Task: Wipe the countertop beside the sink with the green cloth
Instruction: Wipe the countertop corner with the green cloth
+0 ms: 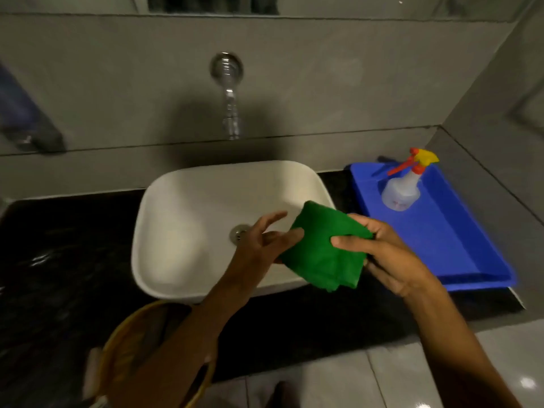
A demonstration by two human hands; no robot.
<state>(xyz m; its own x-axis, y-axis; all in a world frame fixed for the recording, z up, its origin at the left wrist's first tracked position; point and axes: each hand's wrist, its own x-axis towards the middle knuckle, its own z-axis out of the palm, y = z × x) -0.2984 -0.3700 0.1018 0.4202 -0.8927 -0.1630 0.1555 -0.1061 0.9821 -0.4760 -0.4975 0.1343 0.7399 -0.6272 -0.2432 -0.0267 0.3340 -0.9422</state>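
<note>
A folded green cloth (323, 248) hangs in the air over the right front part of the white sink (182, 201). My left hand (262, 242) pinches its left edge with thumb and fingers. My right hand (385, 254) grips its right side, thumb on top. The black countertop (64, 254) stretches to the left of the sink and along its front.
A blue tray (459, 245) sits on the counter right of the sink with a clear spray bottle (403, 189) standing in it. A chrome tap (229, 92) juts from the grey wall above the sink. A yellow-rimmed basket (123, 348) sits below the counter's front edge.
</note>
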